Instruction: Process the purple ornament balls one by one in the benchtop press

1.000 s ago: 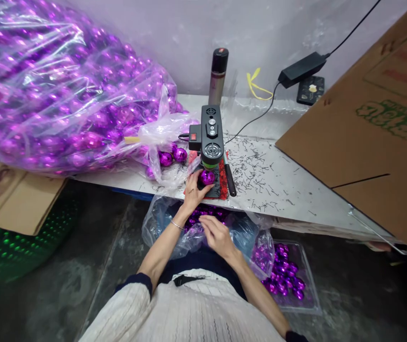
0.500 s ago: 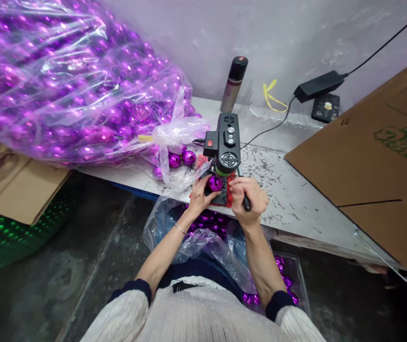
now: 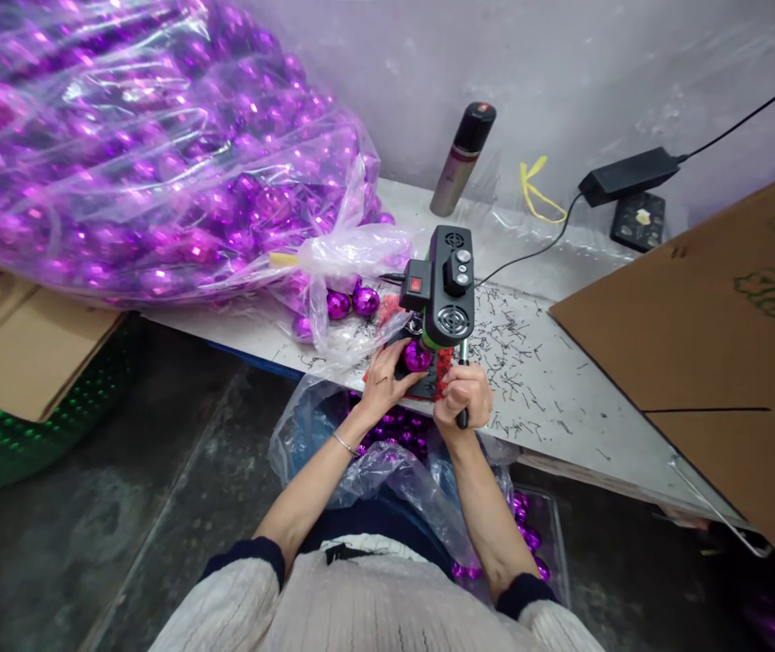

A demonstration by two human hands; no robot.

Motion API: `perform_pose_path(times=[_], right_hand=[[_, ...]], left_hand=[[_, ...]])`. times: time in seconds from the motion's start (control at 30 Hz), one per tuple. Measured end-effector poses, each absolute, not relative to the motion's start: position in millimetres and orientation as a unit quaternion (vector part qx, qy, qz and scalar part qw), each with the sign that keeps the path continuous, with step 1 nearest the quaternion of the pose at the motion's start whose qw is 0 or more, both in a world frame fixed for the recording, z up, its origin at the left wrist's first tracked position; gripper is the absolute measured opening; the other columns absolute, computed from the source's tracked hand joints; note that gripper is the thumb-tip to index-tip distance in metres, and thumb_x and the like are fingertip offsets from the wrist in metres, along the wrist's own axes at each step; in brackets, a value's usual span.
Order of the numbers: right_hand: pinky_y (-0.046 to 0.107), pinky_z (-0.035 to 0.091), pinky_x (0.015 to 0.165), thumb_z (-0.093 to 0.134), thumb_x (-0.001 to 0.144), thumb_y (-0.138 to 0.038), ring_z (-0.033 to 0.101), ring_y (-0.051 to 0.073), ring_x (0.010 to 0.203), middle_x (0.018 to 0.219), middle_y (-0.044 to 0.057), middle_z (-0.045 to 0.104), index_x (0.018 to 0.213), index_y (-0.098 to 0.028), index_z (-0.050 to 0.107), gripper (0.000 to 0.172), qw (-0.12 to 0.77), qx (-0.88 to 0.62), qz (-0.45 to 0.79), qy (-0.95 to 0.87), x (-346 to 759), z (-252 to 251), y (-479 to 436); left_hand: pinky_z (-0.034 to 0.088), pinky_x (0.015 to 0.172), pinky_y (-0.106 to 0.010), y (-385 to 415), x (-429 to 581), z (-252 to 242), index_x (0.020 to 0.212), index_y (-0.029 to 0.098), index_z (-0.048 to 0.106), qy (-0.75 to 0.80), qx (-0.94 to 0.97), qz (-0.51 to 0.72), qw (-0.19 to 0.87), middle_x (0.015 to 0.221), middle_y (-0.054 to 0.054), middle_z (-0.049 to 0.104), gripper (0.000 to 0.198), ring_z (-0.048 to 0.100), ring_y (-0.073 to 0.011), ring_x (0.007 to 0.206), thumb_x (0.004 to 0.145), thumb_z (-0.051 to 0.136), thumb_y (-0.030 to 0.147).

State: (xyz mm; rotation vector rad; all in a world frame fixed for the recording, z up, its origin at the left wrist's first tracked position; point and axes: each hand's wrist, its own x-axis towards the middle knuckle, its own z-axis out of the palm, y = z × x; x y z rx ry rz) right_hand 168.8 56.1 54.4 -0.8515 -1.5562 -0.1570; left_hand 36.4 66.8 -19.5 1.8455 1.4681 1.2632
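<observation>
A small black press machine (image 3: pixel 445 285) stands on the white bench (image 3: pixel 564 398). Under its head sits a shiny purple ball (image 3: pixel 416 356) on a red and black base. My left hand (image 3: pixel 382 380) is closed round that ball, holding it in place. My right hand (image 3: pixel 459 396) is a fist wrapped on the machine's black lever handle (image 3: pixel 462 412), pulled down toward me.
A huge clear bag of purple balls (image 3: pixel 143 154) fills the left. Loose balls (image 3: pixel 350 302) lie by its mouth. A plastic bag of balls (image 3: pixel 394 430) hangs below the bench. Cardboard (image 3: pixel 713 326) leans at right. A spray can (image 3: pixel 464 158), power adapter (image 3: pixel 628 177) and metal scraps (image 3: pixel 516 349) are behind.
My right hand rose from the bag on my lap, took the lever handle and pulled it down. My left hand stayed on the ball under the press.
</observation>
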Motion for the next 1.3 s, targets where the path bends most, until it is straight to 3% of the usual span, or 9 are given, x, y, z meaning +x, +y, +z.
perform_pose_path(times=[0.23, 0.47, 0.67, 0.87, 1.03, 1.1, 1.17, 1.3], right_hand=[[0.032, 0.046, 0.065, 0.04, 0.104, -0.031, 0.052, 0.013, 0.06, 0.069, -0.002, 0.055, 0.075, -0.024, 0.046, 0.031, 0.646, -0.35, -0.05, -0.676, 168, 54, 56], [0.03, 0.045, 0.062, 0.038, 0.105, -0.029, 0.053, 0.012, 0.06, 0.069, -0.002, 0.056, 0.073, -0.024, 0.044, 0.033, 0.601, -0.331, -0.098, -0.72, 172, 52, 56], [0.031, 0.043, 0.06, 0.044, 0.1, -0.02, 0.059, 0.014, 0.064, 0.068, 0.0, 0.059, 0.069, -0.023, 0.051, 0.032, 0.616, -0.411, 0.007, -0.672, 169, 102, 47], [0.03, 0.043, 0.061, 0.049, 0.097, -0.013, 0.059, 0.013, 0.062, 0.063, -0.002, 0.057, 0.066, -0.022, 0.051, 0.032, 0.63, -0.412, 0.038, -0.658, 166, 132, 47], [0.029, 0.045, 0.063, 0.049, 0.094, -0.008, 0.061, 0.013, 0.066, 0.069, -0.001, 0.061, 0.072, -0.022, 0.053, 0.026, 0.61, -0.389, 0.023, -0.69, 169, 112, 43], [0.028, 0.045, 0.063, 0.049, 0.094, -0.006, 0.06, 0.013, 0.067, 0.07, -0.001, 0.061, 0.073, -0.022, 0.053, 0.026, 0.607, -0.385, 0.018, -0.695, 170, 108, 42], [0.028, 0.044, 0.062, 0.05, 0.093, -0.006, 0.059, 0.013, 0.066, 0.07, -0.001, 0.06, 0.073, -0.022, 0.052, 0.026, 0.607, -0.385, 0.016, -0.695, 169, 107, 42], [0.028, 0.044, 0.061, 0.05, 0.093, -0.006, 0.058, 0.012, 0.065, 0.07, -0.001, 0.061, 0.073, -0.022, 0.052, 0.026, 0.607, -0.387, 0.011, -0.694, 168, 109, 43]], left_hand=[[0.042, 0.118, -0.054, 67, 37, -20, 0.142, 0.024, 0.053, 0.521, 0.679, 0.469, 0.217, 0.134, -0.014, 0.068, 0.062, 0.064, -0.0305, 0.128, 0.089, 0.075, 0.047], [0.047, 0.113, -0.053, 66, 37, -22, 0.141, 0.022, 0.053, 0.521, 0.687, 0.467, 0.197, 0.133, -0.014, 0.069, 0.06, 0.065, -0.0305, 0.126, 0.09, 0.074, 0.045], [0.047, 0.114, -0.054, 66, 37, -24, 0.141, 0.021, 0.053, 0.514, 0.687, 0.475, 0.196, 0.132, -0.015, 0.069, 0.062, 0.066, -0.0308, 0.125, 0.089, 0.074, 0.047], [0.043, 0.117, -0.056, 15, 22, -30, 0.154, 0.022, 0.036, 0.421, 0.771, 0.46, 0.125, 0.145, -0.018, 0.059, 0.064, 0.058, -0.0284, 0.137, 0.097, 0.063, 0.037], [0.048, 0.11, -0.054, -13, 6, -25, 0.153, 0.015, 0.041, 0.391, 0.828, 0.386, 0.11, 0.145, -0.025, 0.057, 0.093, 0.058, -0.0356, 0.135, 0.084, 0.066, 0.073], [0.052, 0.104, -0.047, 8, -1, -10, 0.146, 0.017, 0.05, 0.415, 0.81, 0.401, 0.105, 0.135, -0.021, 0.065, 0.077, 0.064, -0.0319, 0.125, 0.09, 0.06, 0.069], [0.052, 0.103, -0.043, 47, -8, 11, 0.135, 0.02, 0.059, 0.488, 0.767, 0.411, 0.07, 0.127, -0.016, 0.07, 0.043, 0.067, -0.0276, 0.119, 0.103, 0.05, 0.047], [0.048, 0.101, -0.045, 132, -16, 56, 0.134, 0.012, 0.058, 0.679, 0.687, 0.255, 0.042, 0.13, -0.023, 0.065, 0.042, 0.063, -0.0348, 0.121, 0.099, 0.058, 0.033]])
